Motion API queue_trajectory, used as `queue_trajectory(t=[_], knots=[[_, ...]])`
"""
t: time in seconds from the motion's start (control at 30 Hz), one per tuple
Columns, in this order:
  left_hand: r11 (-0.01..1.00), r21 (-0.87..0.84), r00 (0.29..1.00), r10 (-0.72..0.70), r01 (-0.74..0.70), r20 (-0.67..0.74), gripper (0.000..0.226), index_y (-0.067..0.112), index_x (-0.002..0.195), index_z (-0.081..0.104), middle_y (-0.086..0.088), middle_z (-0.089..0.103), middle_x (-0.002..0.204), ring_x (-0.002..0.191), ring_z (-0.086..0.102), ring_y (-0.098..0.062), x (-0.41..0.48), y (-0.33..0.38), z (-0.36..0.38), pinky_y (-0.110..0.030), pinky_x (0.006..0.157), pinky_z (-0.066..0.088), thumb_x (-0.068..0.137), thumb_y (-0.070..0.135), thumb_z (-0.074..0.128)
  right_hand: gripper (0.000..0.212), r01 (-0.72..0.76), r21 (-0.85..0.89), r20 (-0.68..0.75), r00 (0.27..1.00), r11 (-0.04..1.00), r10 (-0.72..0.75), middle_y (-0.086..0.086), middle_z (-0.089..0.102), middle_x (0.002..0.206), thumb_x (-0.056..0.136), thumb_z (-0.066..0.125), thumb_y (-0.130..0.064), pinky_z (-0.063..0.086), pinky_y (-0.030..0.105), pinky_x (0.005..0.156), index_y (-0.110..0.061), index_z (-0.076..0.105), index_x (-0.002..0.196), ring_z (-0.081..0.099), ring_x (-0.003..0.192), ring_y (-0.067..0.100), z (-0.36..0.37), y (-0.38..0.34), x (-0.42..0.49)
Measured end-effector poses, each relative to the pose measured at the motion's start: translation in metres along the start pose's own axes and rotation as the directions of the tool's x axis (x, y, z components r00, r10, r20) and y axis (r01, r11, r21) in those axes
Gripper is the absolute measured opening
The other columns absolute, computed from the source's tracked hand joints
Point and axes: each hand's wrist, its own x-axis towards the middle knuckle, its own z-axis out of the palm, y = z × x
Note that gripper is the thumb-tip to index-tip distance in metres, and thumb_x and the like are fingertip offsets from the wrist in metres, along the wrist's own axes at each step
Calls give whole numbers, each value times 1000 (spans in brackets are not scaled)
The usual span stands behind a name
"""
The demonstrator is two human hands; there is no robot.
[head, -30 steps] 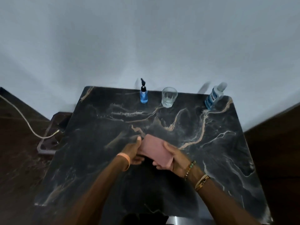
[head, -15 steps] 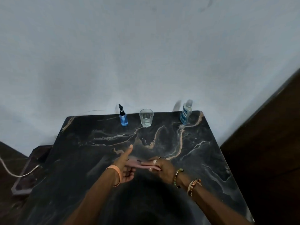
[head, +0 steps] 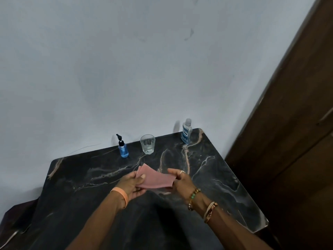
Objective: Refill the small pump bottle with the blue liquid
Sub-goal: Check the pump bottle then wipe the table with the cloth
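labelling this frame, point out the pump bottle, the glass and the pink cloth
pump bottle (head: 123, 152): head view, on its blue body
glass (head: 148, 144): head view, on its side wall
pink cloth (head: 155, 178): head view, on its flat middle

The counter (head: 216, 179) carries two bottles: one small pump bottle (head: 123, 150) left of the single glass (head: 148, 144), one larger bottle (head: 186, 132) right of it. Nearer than the glass, one pink cloth (head: 155, 178) is held by two hands, left hand (head: 131, 184) and right hand (head: 181, 182).
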Motion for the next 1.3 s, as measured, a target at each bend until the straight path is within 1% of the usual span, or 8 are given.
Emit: queue_trajectory(t=[0.1,0.2,0.33,0.5,0.77,0.93,1.1,1.3], knots=[[999,17,999,34,-35,41,24,14,112,63,-10,72,94,84,68,-27,-1,8,3,-30,57,57,88,11,68,36,-61,263,-110,990,963,93,22,67,102,85,41,14,58,40,65,0,65,108,66,85,31,-3,-5,-6],[999,36,996,33,-36,79,26,14,113,62,-10,71,97,85,69,-24,-1,14,16,-31,59,59,88,12,69,15,-62,392,-174,975,918,141,17,67,88,88,61,-8,57,37,58,1,67,98,66,73,28,-12,-8,-13],[992,122,982,-5,-19,189,32,12,119,59,-13,67,106,93,66,-25,5,23,40,-33,65,58,89,3,63,37,16,236,-223,974,972,38,17,66,110,83,72,-2,59,48,75,-2,59,117,66,97,34,-36,-11,-15],[959,277,974,-4,-60,226,49,8,130,52,-16,64,117,103,64,-30,17,33,88,-36,73,57,85,-10,62,43,49,221,-357,933,974,34,16,64,113,76,70,11,59,39,65,-6,62,115,64,100,34,-80,-12,-17],[961,262,981,40,-89,187,22,9,92,63,-13,68,100,85,67,-23,55,16,190,-29,62,57,83,-11,66,32,-7,284,-475,867,959,147,14,70,101,77,70,13,57,35,60,-3,70,104,66,86,27,-166,3,-16],[937,343,980,0,-69,199,25,11,91,65,-7,67,97,90,66,-21,83,-9,250,-30,69,57,84,-12,64,28,-47,321,-537,814,946,223,17,69,103,80,66,14,57,48,83,1,69,104,65,94,31,-224,13,-5],[907,408,989,47,-102,142,24,9,92,64,-9,66,94,88,64,-23,114,-34,299,-35,77,57,81,-13,67,25,-85,334,-562,782,939,270,16,70,93,80,66,13,55,37,60,0,70,101,65,76,27,-271,28,13],[830,535,987,136,-159,84,26,13,84,66,-12,71,93,88,68,-23,145,-60,325,-38,81,59,77,-11,72,24,-176,340,-560,751,924,350,10,70,84,79,69,10,52,28,49,-6,71,96,64,68,21,-302,50,39]])
